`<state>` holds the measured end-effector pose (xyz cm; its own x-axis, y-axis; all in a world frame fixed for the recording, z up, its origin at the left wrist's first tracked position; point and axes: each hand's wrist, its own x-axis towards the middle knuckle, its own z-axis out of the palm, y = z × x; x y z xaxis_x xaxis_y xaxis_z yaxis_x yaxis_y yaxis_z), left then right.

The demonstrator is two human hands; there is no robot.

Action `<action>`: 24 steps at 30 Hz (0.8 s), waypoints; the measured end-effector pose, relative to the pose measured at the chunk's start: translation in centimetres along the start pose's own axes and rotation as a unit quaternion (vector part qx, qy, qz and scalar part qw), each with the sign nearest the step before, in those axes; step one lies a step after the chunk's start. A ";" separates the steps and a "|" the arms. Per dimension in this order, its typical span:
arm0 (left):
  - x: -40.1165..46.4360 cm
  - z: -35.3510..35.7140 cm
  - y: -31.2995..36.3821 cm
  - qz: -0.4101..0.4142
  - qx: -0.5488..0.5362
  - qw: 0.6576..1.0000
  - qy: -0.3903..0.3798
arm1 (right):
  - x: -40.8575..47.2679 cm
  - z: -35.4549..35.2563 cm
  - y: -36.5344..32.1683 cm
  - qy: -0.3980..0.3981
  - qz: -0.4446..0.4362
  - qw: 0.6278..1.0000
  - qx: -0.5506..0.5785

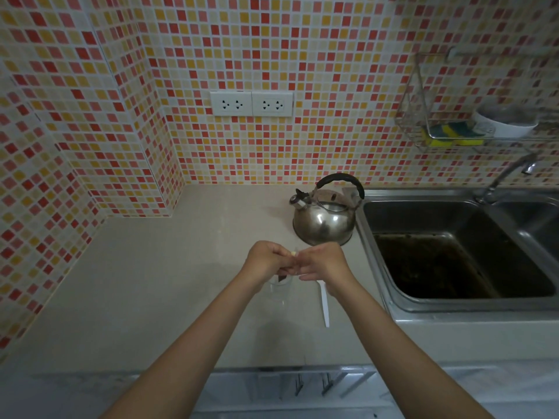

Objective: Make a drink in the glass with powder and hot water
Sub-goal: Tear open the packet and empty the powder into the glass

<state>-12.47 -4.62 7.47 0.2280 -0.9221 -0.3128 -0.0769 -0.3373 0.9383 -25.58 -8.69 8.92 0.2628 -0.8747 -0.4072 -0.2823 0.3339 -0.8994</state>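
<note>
Both hands meet just above the glass (280, 287), which stands on the counter (169, 285) near the front edge. The left hand (266, 260) and the right hand (322, 261) are each closed on a small sachet (292, 253); only a pale corner shows between the fingers and a dark end hangs over the rim. It seems the person tears or empties it into the glass.

To do this well, I think the opening must stay over the middle of the glass and the packet must be tipped slowly, so that the powder does not fall on the counter. Whether powder is already inside, I cannot tell.

Just beside the glass, on the right, a white plastic spoon (325, 306) lies flat, ready for stirring. Farther back the steel kettle (325, 213) with a black handle stands near the sink (378, 255), its spout turned to the left.

The counter is a smooth beige surface. The sink basin looks dark and stained. Behind, the wall has small red, orange and cream tiles, two white sockets (251, 103), and a wire rack (423, 128) with sponges.
</note>
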 end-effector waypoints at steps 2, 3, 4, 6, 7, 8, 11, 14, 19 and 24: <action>0.0 0.1 0.1 0.001 -0.001 1.000 0.004 | 0.1 -0.1 -0.1 0.000 -0.002 1.000 -0.004; 0.0 0.2 0.1 0.001 0.001 1.000 0.010 | 0.2 -0.1 -0.1 0.002 -0.002 1.000 -0.017; -0.1 0.3 0.1 0.002 0.007 1.000 0.019 | 0.4 -0.1 -0.2 0.005 -0.003 0.999 -0.037; -0.1 0.7 -0.1 0.011 0.037 0.998 0.049 | 0.7 0.1 -0.2 0.011 -0.013 0.995 -0.102; -0.2 0.9 -0.2 0.020 0.063 0.995 0.070 | 0.7 0.2 -0.1 0.016 -0.023 0.989 -0.144; -0.2 1.0 -0.2 0.030 0.095 0.991 0.092 | 0.7 0.3 -0.1 0.026 -0.039 0.981 -0.188; -0.5 1.3 -0.1 0.063 0.211 0.964 0.151 | 0.5 0.5 0.1 0.057 -0.098 0.948 -0.297; -0.9 1.5 0.0 0.130 0.377 0.894 0.203 | 0.5 0.7 -0.5 0.060 -0.113 0.926 -0.356; -0.6 0.5 -0.9 0.289 0.352 0.886 0.091 | 0.8 -0.2 -2.4 0.016 -0.042 0.952 -0.302; -0.4 -0.5 -1.9 0.303 0.310 0.899 0.062 | 0.8 -0.4 -3.0 0.018 -0.056 0.953 -0.296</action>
<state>-11.99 -3.51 5.93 0.0654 -0.9571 0.2823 -0.7406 0.1430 0.6566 -24.88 -10.59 11.37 0.2929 -0.9083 -0.2986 -0.7287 -0.0098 -0.6848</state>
